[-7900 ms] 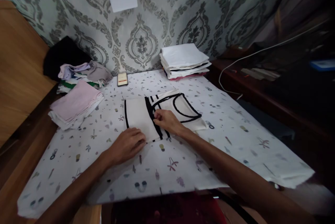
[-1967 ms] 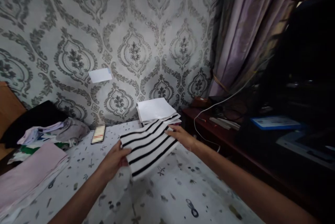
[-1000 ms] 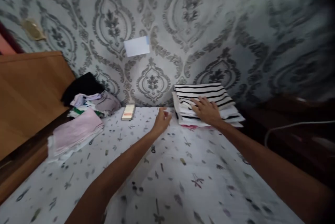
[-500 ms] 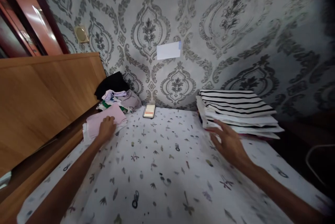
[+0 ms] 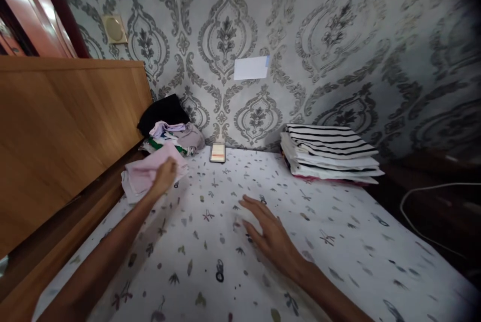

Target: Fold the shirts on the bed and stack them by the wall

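On the left of the bed, my left hand [image 5: 165,175] is closed on the edge of a pink cloth [image 5: 150,166], which lifts and creases near the fingers. Under the pink cloth lies a paler cloth [image 5: 130,192]. My right hand [image 5: 265,229] holds nothing; its fingers are apart over the patterned sheet [image 5: 221,242], near the middle. At the right by the wall stands a stack of folded clothes [image 5: 330,164], with a black-and-white striped one [image 5: 330,140] on top.
Behind the pink cloth are a heap of crumpled clothes [image 5: 190,137] and a black item [image 5: 163,114]. A phone [image 5: 218,153] lies by the wall. A wooden board [image 5: 75,111] borders the left side; a white cable [image 5: 432,187] hangs at the right.
My right hand has moved left, away from the folded stack, to mid-bed. My left hand has closed on the pink cloth, which has shifted and creased. The view has turned slightly.
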Demonstrator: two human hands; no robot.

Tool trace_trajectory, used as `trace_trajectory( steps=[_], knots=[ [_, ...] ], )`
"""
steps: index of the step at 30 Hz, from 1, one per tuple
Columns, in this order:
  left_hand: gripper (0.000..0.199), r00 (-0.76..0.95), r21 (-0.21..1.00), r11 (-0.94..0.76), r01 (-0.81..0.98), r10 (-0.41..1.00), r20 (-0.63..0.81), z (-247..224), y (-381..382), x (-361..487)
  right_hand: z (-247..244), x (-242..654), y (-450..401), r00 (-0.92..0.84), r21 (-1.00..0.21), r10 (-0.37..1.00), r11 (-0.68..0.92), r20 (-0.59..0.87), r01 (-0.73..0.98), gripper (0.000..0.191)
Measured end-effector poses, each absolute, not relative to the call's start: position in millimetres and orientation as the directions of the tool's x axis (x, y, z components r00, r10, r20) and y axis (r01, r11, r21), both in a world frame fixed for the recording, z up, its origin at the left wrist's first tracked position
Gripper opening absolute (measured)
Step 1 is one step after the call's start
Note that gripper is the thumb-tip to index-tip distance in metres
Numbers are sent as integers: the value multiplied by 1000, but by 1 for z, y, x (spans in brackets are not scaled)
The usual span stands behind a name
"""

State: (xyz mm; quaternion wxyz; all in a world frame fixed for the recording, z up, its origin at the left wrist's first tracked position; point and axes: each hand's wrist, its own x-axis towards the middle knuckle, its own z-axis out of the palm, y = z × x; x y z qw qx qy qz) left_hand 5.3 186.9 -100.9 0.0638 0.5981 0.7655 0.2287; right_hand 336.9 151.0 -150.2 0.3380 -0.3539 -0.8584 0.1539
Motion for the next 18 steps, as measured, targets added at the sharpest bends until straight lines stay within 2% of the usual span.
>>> trace_trajectory(
  steps=[2,3,4,6,8,10,13,15,17,18],
  knots=[
    [15,-31,556,-30,831,995,99,-98,170,45,-146,311,141,-508,-491,701,713,500,500,51],
    [14,245,732,-194,653,969,38,-97,158,63,-145,301,136,-504,-490,695,719,513,493,53],
    [14,355,780,-246,575,934,33,-95,145,79,-144,294,130,-507,-499,694,720,512,482,51],
    [15,458,841,-291,457,887,59,-90,120,100,-145,286,119,-519,-552,714,696,470,459,36],
    [18,473,881,-250,401,881,35,-86,101,108,-146,285,109,-519,-609,740,660,427,439,19],
    [19,489,923,-184,337,872,-4,-84,89,107,-147,290,101,-496,-642,756,639,427,423,22],
    [20,563,946,-184,268,827,2,-89,82,98,-141,301,89,-440,-711,798,583,412,392,26],
    [38,605,909,-247,335,796,-7,-100,80,89,-132,311,81,-398,-780,834,522,382,344,24],
    [61,600,801,-340,493,799,-30,-116,78,79,-120,321,72,-377,-828,847,489,376,274,25],
    [64,581,720,-393,571,814,-16,-124,78,75,-114,327,67,-372,-838,845,489,385,242,26]
  ],
)
